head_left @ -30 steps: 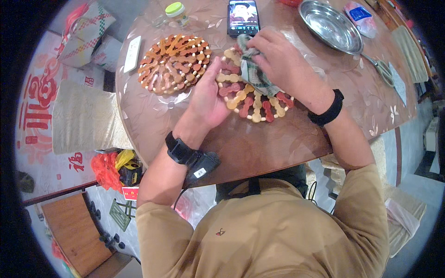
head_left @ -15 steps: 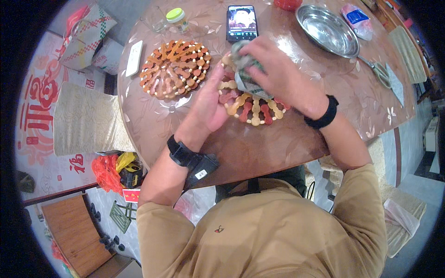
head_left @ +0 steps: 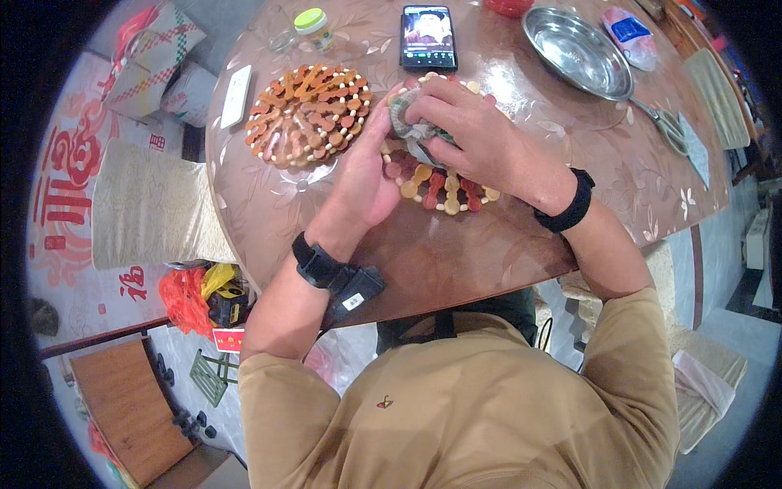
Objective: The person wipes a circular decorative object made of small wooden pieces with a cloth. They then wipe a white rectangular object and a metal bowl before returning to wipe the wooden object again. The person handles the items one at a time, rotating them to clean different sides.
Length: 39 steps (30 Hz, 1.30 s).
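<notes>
A round trivet (head_left: 450, 198) of red, yellow and tan wooden pieces, rimmed with pale beads, is in front of me on the table. My left hand (head_left: 366, 175) grips its left edge, fingers partly hidden by the trivet. Bunched in my right hand (head_left: 468, 122) is a green-grey cloth (head_left: 417, 140), pressed to the trivet's upper left part. Both the cloth and my right hand cover much of the trivet's middle. Left of it lies a stack of similar brown and orange trivets (head_left: 305, 118).
Across the table (head_left: 456, 257) stand a phone (head_left: 428, 37) with a lit screen, a jar with a yellow-green lid (head_left: 314, 28) and a steel basin (head_left: 574, 53). Scissors (head_left: 669, 130) lie at the right, a white flat object (head_left: 236, 96) at the left. A cloth-covered chair (head_left: 151, 204) stands left.
My right hand and the cloth have moved left and slightly down across the trivet, uncovering its far right rim. My left hand keeps its place at the edge.
</notes>
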{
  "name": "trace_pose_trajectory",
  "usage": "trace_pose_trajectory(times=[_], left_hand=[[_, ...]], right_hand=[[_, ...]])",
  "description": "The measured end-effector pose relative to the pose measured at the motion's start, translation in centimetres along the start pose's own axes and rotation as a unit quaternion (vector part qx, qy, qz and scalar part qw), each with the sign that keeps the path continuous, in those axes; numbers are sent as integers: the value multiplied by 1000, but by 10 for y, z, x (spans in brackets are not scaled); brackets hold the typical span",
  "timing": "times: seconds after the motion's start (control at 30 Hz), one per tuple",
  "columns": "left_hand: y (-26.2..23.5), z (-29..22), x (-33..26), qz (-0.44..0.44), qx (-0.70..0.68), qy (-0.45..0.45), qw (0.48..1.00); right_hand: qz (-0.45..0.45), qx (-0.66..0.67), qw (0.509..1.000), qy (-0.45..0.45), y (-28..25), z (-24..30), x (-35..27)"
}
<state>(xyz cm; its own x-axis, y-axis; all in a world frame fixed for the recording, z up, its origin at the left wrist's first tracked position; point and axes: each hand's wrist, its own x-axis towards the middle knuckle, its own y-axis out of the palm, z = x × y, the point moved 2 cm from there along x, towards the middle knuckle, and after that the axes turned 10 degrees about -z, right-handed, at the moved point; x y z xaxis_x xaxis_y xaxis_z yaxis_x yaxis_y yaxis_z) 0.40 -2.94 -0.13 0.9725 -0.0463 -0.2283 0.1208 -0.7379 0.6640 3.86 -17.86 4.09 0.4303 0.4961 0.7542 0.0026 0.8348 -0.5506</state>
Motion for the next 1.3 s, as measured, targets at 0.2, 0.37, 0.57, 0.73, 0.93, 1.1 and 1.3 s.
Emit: trace_pose_trajectory(times=[0.2, 0.37, 0.57, 0.73, 0.93, 1.1, 1.3], left_hand=[[-5, 2, -2, 34, 33, 2, 999], [-6, 2, 1, 28, 4, -14, 999], [-15, 3, 6, 45, 4, -30, 999], [-15, -2, -1, 24, 16, -13, 1000], [-10, -1, -2, 20, 13, -27, 999], [-14, -1, 0, 6, 37, -26, 999], [-8, -1, 0, 12, 21, -31, 999]], right_hand=[[21, -100, 987, 124, -23, -35, 1], [112, 24, 992, 42, -19, -6, -2], [109, 67, 992, -12, -107, 88, 26], [134, 416, 871, -224, -113, 112, 28], [258, 495, 812, -169, -128, 124, 31], [279, 543, 764, -210, -125, 119, 32], [276, 558, 758, -194, -124, 121, 28]])
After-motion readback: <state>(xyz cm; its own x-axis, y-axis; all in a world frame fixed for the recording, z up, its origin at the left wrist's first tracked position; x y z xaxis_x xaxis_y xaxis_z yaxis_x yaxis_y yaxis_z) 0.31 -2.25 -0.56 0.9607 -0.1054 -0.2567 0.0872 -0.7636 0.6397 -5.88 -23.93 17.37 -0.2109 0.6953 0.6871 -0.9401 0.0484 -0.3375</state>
